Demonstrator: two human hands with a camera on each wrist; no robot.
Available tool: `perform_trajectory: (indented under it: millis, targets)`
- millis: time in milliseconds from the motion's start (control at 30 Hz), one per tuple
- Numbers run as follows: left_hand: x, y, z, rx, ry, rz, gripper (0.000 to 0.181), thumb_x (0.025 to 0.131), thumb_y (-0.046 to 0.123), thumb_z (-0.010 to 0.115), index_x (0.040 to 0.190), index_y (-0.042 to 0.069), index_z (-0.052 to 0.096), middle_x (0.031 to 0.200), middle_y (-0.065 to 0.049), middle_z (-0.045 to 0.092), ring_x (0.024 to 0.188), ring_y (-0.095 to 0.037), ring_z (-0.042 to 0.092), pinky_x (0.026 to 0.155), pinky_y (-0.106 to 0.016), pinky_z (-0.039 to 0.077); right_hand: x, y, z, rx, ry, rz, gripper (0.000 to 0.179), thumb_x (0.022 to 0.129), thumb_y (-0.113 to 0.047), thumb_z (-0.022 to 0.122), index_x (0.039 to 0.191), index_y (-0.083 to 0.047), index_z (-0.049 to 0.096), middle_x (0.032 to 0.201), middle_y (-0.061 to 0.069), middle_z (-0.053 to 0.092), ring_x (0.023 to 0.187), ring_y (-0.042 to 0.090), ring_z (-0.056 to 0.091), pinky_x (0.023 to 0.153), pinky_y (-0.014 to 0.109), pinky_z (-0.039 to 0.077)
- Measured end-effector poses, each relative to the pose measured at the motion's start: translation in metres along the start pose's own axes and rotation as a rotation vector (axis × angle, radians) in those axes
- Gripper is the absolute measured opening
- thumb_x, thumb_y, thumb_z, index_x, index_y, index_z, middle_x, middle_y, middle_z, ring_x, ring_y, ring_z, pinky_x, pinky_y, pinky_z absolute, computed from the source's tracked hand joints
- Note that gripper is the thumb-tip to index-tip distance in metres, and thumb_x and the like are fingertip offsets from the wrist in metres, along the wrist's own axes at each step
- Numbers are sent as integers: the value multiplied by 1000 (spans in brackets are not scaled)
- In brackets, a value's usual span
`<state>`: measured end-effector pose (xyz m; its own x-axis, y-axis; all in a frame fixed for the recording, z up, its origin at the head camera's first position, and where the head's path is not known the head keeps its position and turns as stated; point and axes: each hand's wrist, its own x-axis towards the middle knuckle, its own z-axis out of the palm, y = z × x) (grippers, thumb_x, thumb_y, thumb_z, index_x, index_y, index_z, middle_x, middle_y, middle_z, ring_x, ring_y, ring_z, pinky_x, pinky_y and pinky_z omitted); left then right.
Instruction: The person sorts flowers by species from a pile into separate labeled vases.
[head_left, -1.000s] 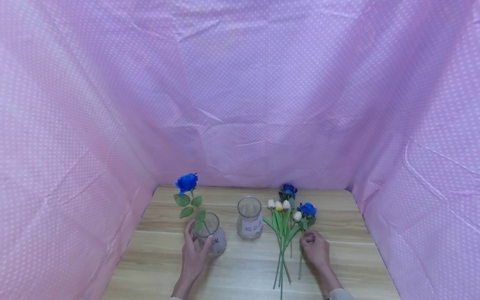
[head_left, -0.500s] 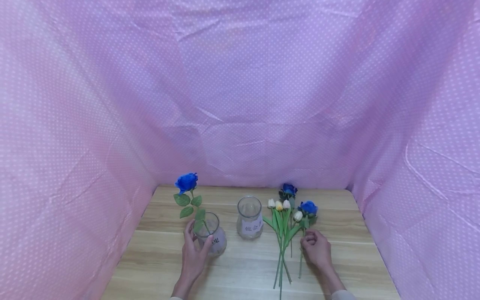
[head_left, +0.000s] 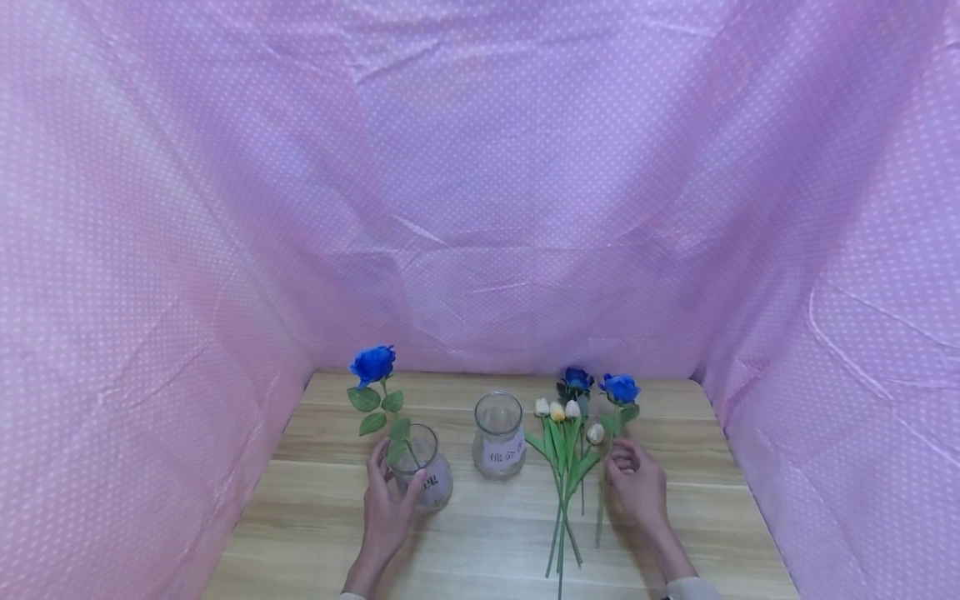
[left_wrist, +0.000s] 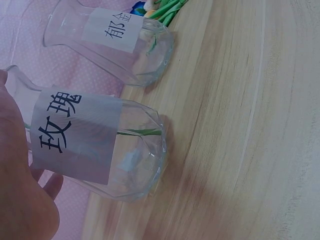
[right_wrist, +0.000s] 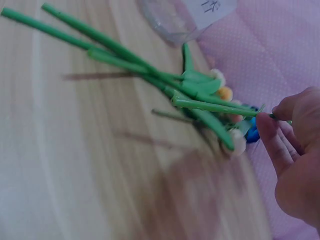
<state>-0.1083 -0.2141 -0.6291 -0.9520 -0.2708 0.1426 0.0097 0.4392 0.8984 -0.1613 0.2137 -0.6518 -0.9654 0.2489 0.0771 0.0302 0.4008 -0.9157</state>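
Note:
My left hand [head_left: 388,504] grips the neck of a labelled glass vase [head_left: 435,487], thumb on one side and fingers round the other. One blue rose [head_left: 372,365] stands in that vase, leaning left, and its stem end [left_wrist: 142,132] shows through the glass. At the right, my right hand [head_left: 637,483] pinches the stem of another blue rose [head_left: 619,388] between thumb and fingers. In the right wrist view the held stem [right_wrist: 215,106] is raised over the table, casting a shadow on the wood.
A second labelled glass vase [head_left: 498,450] stands mid-table with no flower in it. Several white and yellow tulips [head_left: 557,412] lie with crossed stems between it and my right hand. Behind them lies a darker blue rose [head_left: 577,379]. Pink dotted cloth [head_left: 510,308] walls the table [head_left: 315,533].
The right hand has lifted its blue rose off the table; the bloom has moved up and slightly right, away from the white tulip. The left hand and its vase stay put.

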Motion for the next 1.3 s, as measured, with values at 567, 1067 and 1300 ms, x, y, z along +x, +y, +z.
perform_trajectory:
  millis: [567,1067,1300]
  targets:
    - [2,-2,-1,-12,-19,6,87,111,38,73,177,15,20,179,-27,40,155,-57,52,126,-81,43,5,-50,18,135,50,-186,42,93,11,83,134,5,73,109,24,81,87,-4,71,76,11,65]
    - [1,-1,-1,-12,-24,-5,88,111,40,72,177,18,20,178,-28,40,155,-58,52,125,-82,43,13,-89,38,237,-4,-244,41,94,10,84,132,3,74,110,25,81,90,3,74,78,12,66]
    - [1,-2,-1,-5,-15,6,88,110,42,72,177,17,20,178,-28,41,155,-57,52,125,-81,44,14,-111,56,254,-9,-316,40,94,10,84,131,-1,75,108,21,82,92,1,73,76,12,65]
